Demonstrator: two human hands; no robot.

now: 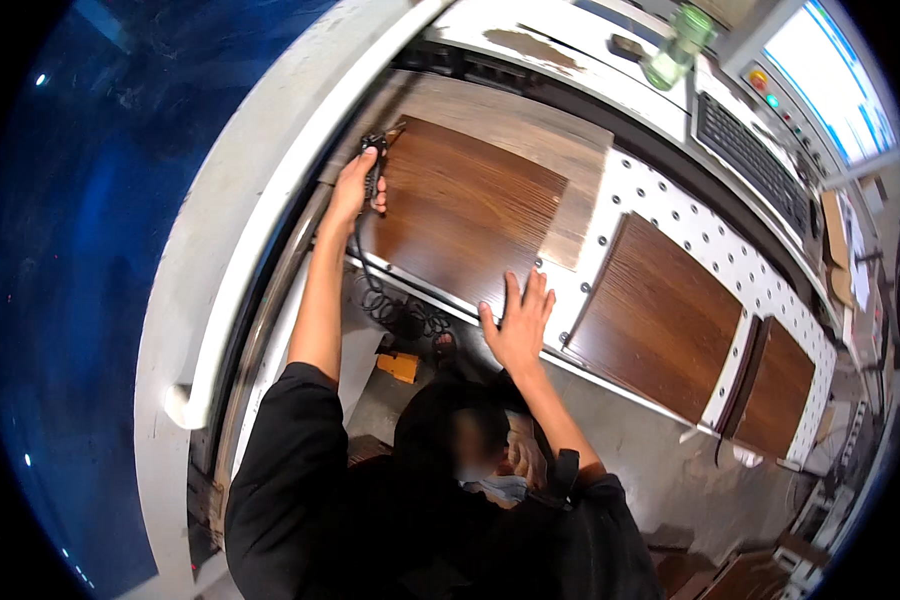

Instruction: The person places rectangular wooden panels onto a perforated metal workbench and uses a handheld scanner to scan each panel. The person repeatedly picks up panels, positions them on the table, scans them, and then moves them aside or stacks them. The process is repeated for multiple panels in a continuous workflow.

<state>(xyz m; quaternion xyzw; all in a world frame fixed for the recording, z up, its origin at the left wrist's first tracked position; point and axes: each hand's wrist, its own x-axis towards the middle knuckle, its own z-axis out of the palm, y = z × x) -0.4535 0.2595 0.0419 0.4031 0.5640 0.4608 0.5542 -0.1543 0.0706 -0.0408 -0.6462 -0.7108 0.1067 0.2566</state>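
Observation:
A dark brown wood-grain board [470, 205] lies on a paler greyish wood panel [587, 190] at the left end of the worktable. My left hand [353, 187] is closed round a black handheld device [374, 160] at the board's left edge. From the device a black coiled cord [378, 300] hangs down past the table's near edge. The cord is plain to see, but the device's exact kind is not. My right hand [520, 325] rests with fingers spread at the board's near right corner, holding nothing.
Stacked brown boards [660, 315] and smaller brown panels [773, 385] lie to the right on the white studded table [675, 205]. Behind stand a green bottle [678, 48], a keyboard [750, 160] and a lit screen [830, 80]. A curved white rail [260, 215] borders the left side.

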